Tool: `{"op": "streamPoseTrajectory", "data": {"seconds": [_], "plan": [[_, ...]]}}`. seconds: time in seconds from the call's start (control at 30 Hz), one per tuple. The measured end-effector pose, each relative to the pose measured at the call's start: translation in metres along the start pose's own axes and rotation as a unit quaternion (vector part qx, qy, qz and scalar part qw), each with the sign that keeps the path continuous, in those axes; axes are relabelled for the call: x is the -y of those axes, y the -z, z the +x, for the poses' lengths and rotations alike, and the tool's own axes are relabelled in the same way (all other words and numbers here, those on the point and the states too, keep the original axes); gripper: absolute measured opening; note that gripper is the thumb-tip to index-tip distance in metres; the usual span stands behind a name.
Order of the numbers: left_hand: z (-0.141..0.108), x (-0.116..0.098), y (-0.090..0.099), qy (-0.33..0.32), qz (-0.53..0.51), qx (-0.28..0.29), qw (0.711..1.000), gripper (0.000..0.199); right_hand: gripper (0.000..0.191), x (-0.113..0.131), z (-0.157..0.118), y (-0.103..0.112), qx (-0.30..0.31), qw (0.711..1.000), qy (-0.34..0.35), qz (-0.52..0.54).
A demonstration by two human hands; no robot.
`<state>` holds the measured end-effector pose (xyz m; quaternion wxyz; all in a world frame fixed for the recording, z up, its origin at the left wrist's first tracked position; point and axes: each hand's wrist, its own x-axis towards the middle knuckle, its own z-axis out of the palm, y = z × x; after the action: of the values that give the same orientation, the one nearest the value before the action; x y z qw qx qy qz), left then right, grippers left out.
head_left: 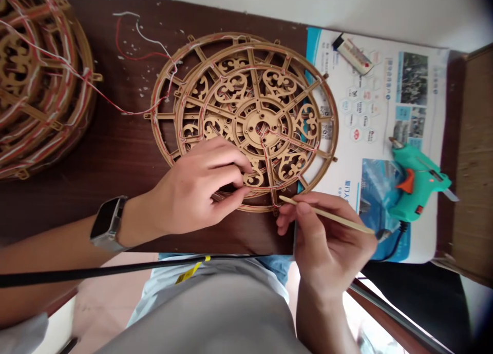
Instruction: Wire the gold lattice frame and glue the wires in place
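A tan, round openwork frame (pixel 283 110), with scrollwork and red and white wires (pixel 295 137) along its rings and spokes, lies atop similar frames on the dark brown table. My left hand (pixel 196 190) is closed over its near left edge, thumb and fingertips on the rings by the scrollwork; parts of its grip are hidden. Between the thumb and fingers of my right hand (pixel 327 236) is a thin wooden stick (pixel 335 216). The stick's tip points left, beside the frame's near edge, where a spoke meets the outer ring.
Another stack of wired frames (pixel 46 107) stands at the left, joined by a red and white wire. On the right, a printed sheet (pixel 379 138) carries a teal glue gun (pixel 416 182) and a white lighter-like object (pixel 354 55). A black cable (pixel 127 273) crosses before my body.
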<state>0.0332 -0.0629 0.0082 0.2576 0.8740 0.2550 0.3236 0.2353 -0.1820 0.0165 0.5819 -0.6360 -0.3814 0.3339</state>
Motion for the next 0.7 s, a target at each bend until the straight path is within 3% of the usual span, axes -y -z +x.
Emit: {"op": "streamPoseTrajectory", "data": {"seconds": [0.13,0.33,0.7], "plan": [[-0.0009,0.0016,0.0003,-0.002,0.000,0.007,1.000,0.010,0.011,0.0002,-0.0001,-0.0029,0.015,0.998,0.014,-0.058],[-0.0022,0.0027,0.0008,0.000,0.007,0.015,1.000,0.008,0.026,-0.0046,0.0005,-0.0044,0.052,0.981,0.118,-0.146],[-0.0001,0.0030,0.0014,-0.007,0.003,0.020,1.000,0.006,0.025,-0.0006,0.0078,-0.0052,0.104,0.957,0.165,-0.214]]}}
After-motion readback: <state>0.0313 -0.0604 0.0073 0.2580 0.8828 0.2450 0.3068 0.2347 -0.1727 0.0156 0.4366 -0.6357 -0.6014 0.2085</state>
